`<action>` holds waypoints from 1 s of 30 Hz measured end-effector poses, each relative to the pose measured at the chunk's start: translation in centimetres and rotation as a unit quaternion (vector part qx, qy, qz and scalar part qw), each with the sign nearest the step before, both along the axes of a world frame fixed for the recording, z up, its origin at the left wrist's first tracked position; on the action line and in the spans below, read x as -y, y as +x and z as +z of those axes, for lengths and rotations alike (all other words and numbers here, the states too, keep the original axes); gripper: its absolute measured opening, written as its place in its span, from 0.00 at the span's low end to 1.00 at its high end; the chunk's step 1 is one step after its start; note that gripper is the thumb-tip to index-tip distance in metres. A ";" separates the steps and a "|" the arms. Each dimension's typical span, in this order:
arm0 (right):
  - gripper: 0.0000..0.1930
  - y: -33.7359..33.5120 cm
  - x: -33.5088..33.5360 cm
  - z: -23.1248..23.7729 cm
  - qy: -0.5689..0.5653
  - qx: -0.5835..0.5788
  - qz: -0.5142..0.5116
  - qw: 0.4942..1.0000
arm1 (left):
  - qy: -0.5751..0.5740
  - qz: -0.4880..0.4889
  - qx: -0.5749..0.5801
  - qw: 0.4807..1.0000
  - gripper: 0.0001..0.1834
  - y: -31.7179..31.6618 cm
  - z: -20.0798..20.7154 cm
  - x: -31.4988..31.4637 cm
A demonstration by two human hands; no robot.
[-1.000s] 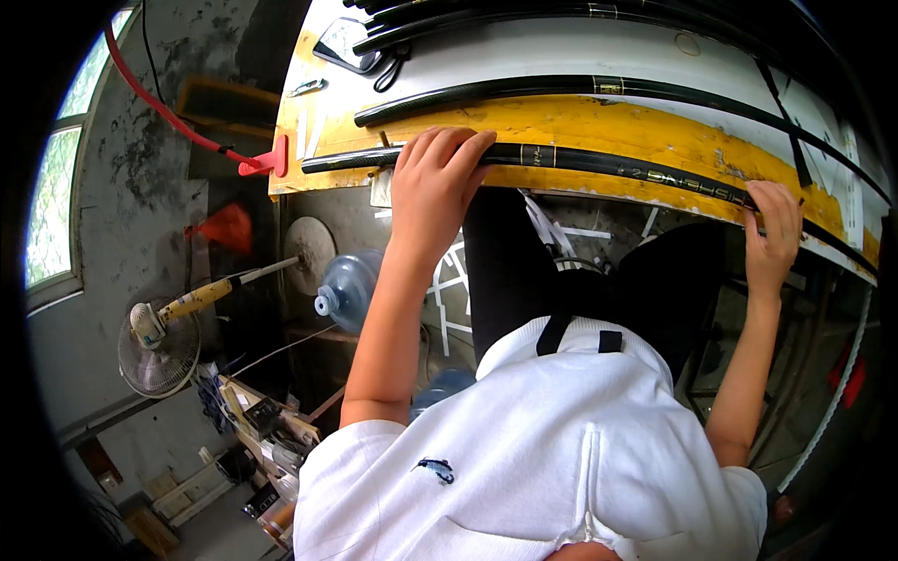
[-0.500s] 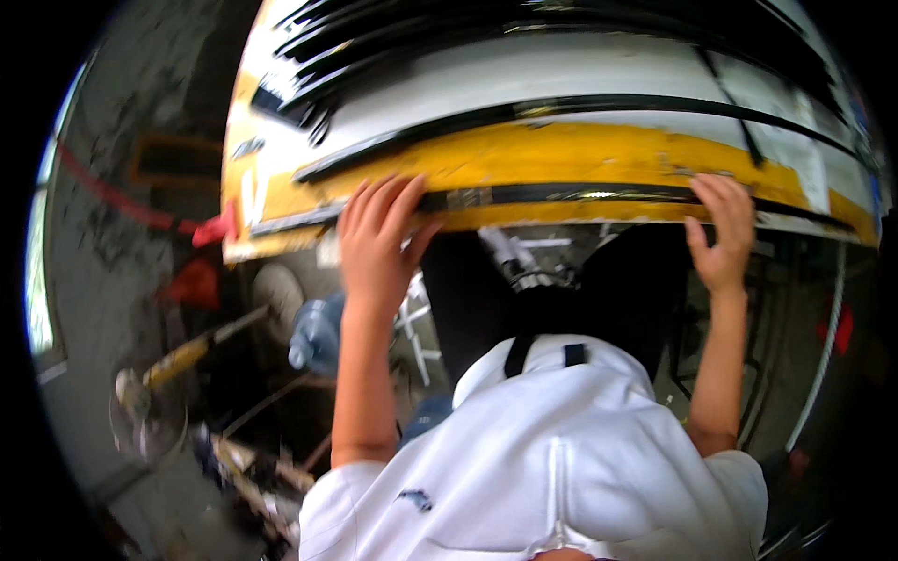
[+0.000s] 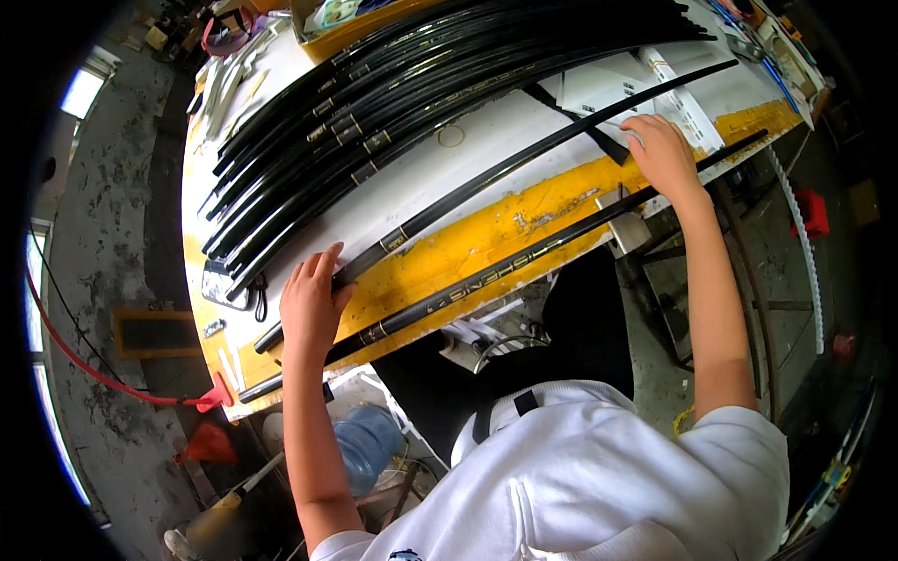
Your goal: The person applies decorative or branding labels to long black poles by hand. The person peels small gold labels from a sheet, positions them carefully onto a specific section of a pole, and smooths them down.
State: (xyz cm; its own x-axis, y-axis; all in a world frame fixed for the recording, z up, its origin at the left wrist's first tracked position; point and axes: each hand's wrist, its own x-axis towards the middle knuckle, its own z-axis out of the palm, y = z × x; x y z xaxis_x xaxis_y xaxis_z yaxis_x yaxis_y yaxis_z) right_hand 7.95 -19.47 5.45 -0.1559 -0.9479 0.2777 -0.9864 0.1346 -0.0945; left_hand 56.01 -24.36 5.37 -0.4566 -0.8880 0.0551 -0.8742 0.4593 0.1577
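Note:
Two black tapered fishing rods with gold bands lie slantwise along the table's front. My left hand (image 3: 313,304) straddles the farther rod (image 3: 486,180) close to its thick end, fingers on the far side and thumb on the near side. My right hand (image 3: 662,157) has loosely bent fingers, with the thumb apart and nothing visible in them. Its fingertips are just short of that rod's thin half. The nearer rod (image 3: 524,257) runs along the front edge and passes beneath both forearms or wrists.
Several more black rods (image 3: 360,122) lie side by side farther back. A phone (image 3: 223,283) sits at the left, a black strap (image 3: 580,120) and white paper strip (image 3: 681,98) at the right. Below the worn yellow table edge (image 3: 552,210) stands a blue water jug (image 3: 367,447).
Both hands have left the nearer rod and moved to the farther one, the left now around it, the right beside it. My view has turned, so the table now slants.

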 end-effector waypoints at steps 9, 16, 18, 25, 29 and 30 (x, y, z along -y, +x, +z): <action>0.25 -4.6 3.4 -0.9 0.084 0.014 -0.040 0.996 | -0.193 0.032 0.042 0.980 0.21 0.1 -0.4 4.4; 0.27 -7.6 3.3 -2.5 0.100 0.050 0.009 0.994 | -0.047 0.007 -0.009 0.999 0.09 -2.7 -0.8 3.0; 0.25 -7.7 3.3 -2.1 0.106 0.048 0.020 0.993 | -0.023 -0.023 -0.030 0.999 0.09 -3.5 -0.7 2.9; 0.23 -7.7 2.1 -1.6 0.091 0.011 0.067 0.994 | -0.032 0.000 -0.036 0.999 0.15 -4.9 -0.1 3.6; 0.24 -7.3 1.7 -0.5 0.141 0.027 0.056 0.988 | -0.096 -0.052 0.011 0.994 0.15 -5.5 -0.7 3.5; 0.23 -7.6 1.6 -0.8 0.127 0.028 0.063 0.989 | -0.087 -0.050 0.016 0.995 0.14 -5.8 -0.5 3.3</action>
